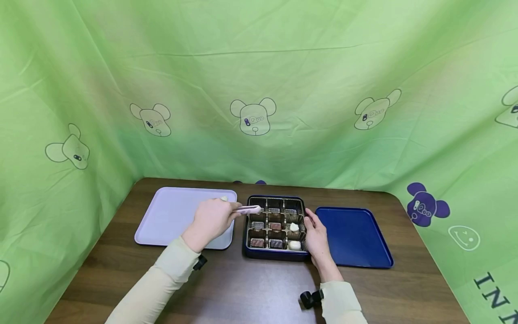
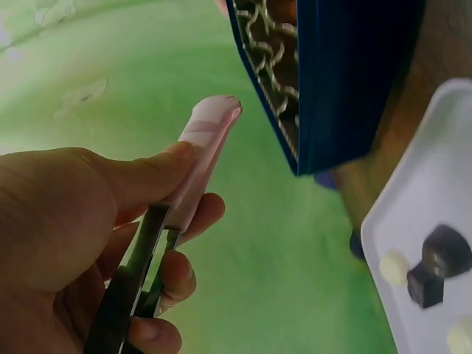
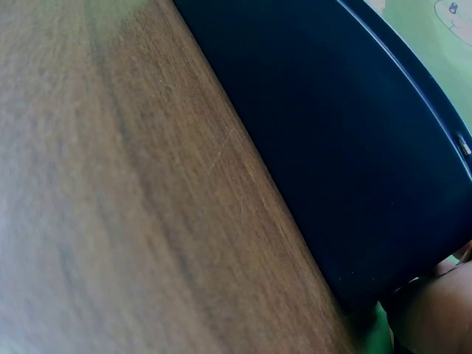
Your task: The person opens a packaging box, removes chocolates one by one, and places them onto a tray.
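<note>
At the left, a pale lilac tray (image 1: 174, 216) lies on the wooden table (image 1: 247, 292); the left wrist view shows cream pieces (image 2: 394, 268) and dark pieces (image 2: 446, 251) on it. The left hand (image 1: 212, 220) is raised near the tray's right edge, its fingers closed round tongs (image 1: 246, 209) with pink tips. The tongs' 2 arms are squeezed nearly together; whether the tips pinch a small pale piece, I cannot tell. Their long axis runs left to right, nearly level, tips pointing right over the far-left compartment of the dark blue box (image 1: 277, 255). The box sits between tray and lid, its 9 compartments in 3 rows of 3, with 2 pale pieces (image 1: 294, 245) in the right column. The step looks like loading the box by tongs; the next move would call for lowering the tips and loosening the squeeze. The right hand (image 1: 318, 236) steadies the box's right side, fingers mostly straight. The blue lid (image 1: 358, 238) lies rightmost.
</note>
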The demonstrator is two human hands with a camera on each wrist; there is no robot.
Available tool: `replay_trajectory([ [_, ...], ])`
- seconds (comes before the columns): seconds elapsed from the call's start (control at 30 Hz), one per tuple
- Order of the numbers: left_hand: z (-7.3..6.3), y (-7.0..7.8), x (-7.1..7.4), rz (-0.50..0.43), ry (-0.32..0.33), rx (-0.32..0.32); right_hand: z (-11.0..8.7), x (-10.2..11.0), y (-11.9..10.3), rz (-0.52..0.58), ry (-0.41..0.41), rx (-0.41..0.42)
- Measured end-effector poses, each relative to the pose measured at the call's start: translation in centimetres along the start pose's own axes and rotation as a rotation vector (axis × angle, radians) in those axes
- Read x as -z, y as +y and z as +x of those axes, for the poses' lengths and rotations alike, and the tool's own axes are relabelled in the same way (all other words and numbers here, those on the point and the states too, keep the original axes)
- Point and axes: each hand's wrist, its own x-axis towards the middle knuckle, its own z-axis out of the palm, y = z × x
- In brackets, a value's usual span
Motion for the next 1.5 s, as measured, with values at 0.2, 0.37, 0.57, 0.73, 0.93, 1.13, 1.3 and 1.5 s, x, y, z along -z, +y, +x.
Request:
replay_trajectory([
  [0.2,1.0,1.9,-0.5,0.008,-0.080,-0.057,0.1,0.1,0.0,-0.011,0.006,0.004],
  [0.37,1.9,3.3,-1.0,0.058,-0.127,-0.109,0.2,0.1,0.0,-0.015,0.001,-0.004],
  [0.57,2.7,4.5,-1.6,0.116,-0.127,-0.152,0.2,0.1,0.1,-0.007,-0.003,-0.006],
  [0.73,3.8,5.4,-1.8,0.149,-0.195,-0.148,0.1,0.2,0.0,0.002,0.002,-0.006],
  [0.93,4.9,6.6,-2.2,0.186,-0.268,-0.147,0.0,0.1,0.0,0.015,-0.007,-0.010],
  [1.13,5.4,7.5,-2.7,0.221,-0.338,-0.146,-0.1,0.0,0.1,0.005,-0.014,-0.019],
  [1.3,5.8,8.1,-2.9,0.248,-0.363,-0.137,0.1,0.0,0.0,0.013,-0.013,-0.006],
  [1.5,6.2,8.8,-3.1,0.265,-0.402,-0.132,0.1,0.0,0.0,0.013,-0.008,-0.009],
])
